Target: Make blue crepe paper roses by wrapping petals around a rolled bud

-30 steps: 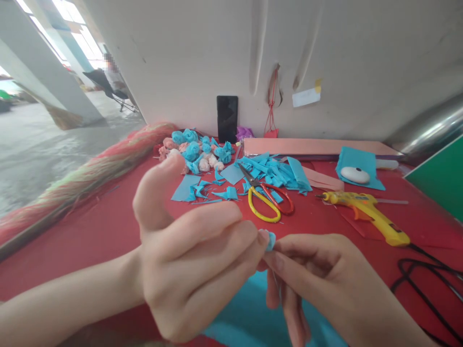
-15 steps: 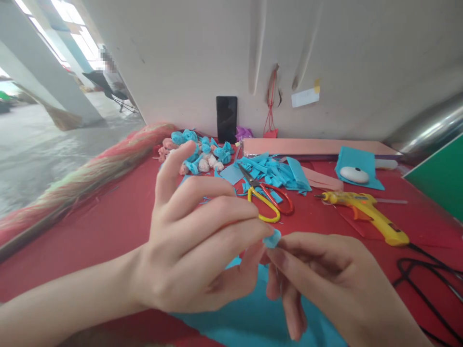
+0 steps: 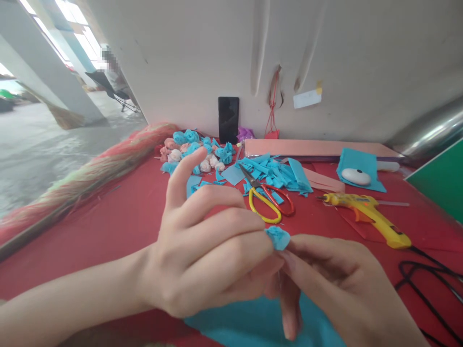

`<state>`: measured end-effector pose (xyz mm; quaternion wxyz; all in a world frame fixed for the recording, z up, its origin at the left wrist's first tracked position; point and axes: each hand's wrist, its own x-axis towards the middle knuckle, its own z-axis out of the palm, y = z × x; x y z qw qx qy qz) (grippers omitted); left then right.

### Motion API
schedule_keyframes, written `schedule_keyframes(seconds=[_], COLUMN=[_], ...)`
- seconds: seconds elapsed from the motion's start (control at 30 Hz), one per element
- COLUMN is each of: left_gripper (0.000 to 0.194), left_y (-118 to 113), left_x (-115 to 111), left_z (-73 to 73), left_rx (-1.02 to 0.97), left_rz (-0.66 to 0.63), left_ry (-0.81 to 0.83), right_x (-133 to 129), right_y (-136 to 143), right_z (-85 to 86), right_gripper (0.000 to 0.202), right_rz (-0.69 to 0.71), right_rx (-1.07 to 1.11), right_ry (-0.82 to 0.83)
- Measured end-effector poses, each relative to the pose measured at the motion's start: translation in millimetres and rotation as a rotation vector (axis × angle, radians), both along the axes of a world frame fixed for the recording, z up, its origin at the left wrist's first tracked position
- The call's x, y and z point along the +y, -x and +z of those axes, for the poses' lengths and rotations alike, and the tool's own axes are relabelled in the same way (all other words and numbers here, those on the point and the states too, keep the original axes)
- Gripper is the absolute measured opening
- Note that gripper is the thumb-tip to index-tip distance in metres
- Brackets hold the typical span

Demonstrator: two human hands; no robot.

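Note:
A small crumpled piece of blue paper [image 3: 278,238] is pinched between the fingertips of both hands. My left hand [image 3: 213,241] holds it from the left, its index finger raised. From the right, my right hand [image 3: 333,274] grips it between thumb and index finger, its other fingers curled below. Part of the blue piece is hidden by the fingertips. Beneath the hands lies a large blue sheet [image 3: 249,320] on the red table [image 3: 119,226]. Just beyond them are scissors [image 3: 261,187] with one yellow and one red handle.
Blue, pink and white paper flowers [image 3: 193,149] sit at the back left, beside blue paper strips [image 3: 277,172]. A black phone [image 3: 228,119] leans on the wall. To the right lie a yellow glue gun [image 3: 372,212], its black cable and a white oval device [image 3: 356,176].
My left hand has shifted right and slightly down. The blue piece now shows more of its folded top between the fingertips. My right hand has moved slightly right.

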<state>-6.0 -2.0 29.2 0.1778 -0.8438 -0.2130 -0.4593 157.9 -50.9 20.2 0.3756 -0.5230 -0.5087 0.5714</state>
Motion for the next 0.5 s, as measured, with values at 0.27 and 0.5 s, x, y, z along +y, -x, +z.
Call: schedule_keyframes(seconds=[0.27,0.5], left_gripper=[0.023,0.014], left_y=[-3,0], left_x=[2,-3], left_z=[-9.9,-10.6], left_rx=[-0.034,0.047], left_rz=[-0.019,-0.042], left_ry=[0.02,0.059], right_x=[-1,1], right_y=[2,-1], right_z=[-1.9,-12.9], right_gripper=[0.026,0.019], right_rz=[-0.016,-0.052], right_rx=[-0.051,-0.278], right_ry=[-0.173,-0.661])
